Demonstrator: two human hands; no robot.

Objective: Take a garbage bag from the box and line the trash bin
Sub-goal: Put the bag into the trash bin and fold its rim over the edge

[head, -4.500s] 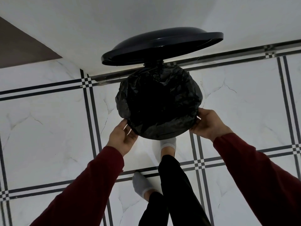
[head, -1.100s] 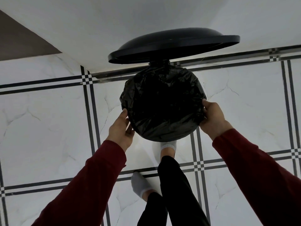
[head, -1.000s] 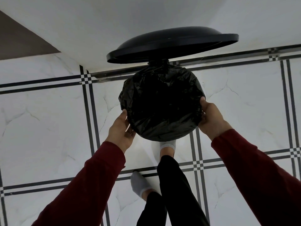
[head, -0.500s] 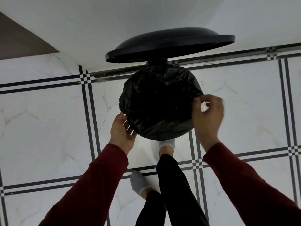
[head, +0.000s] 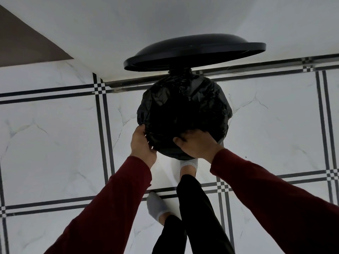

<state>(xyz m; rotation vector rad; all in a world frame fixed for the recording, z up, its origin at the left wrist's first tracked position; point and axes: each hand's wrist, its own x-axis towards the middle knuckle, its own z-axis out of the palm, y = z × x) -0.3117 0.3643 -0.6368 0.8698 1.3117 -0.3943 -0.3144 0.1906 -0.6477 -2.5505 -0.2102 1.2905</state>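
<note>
One trash bin (head: pixel 222 133) stands on the tiled floor (head: pixel 55 143) against the white wall (head: pixel 165 21), and its single round black lid (head: pixel 194 50) is tipped up behind it on the hinge. One black garbage bag (head: pixel 183 107) is spread over the bin's mouth, its crinkled plastic draped down over the rim all the way round, so that almost nothing of the bin itself shows. Two hands work at the near edge of the bag. The left hand (head: pixel 142 143) is at the near-left side of the rim, its fingers curled against the folded-over plastic with the thumb on the outside; whether they pinch it tight I cannot tell. The right hand (head: pixel 197 143) lies on top of the near rim, fingers bent and close together, pressing down on the bag, with the fingertips hidden in the dark plastic. Two dark red sleeves (head: pixel 110 204) reach in from below. Two feet in pale socks (head: pixel 156 206) show beneath the arms: one sits just under the bin's near edge, the other is set back and to the left. Two black trouser legs (head: pixel 198 213) rise from them.
</note>
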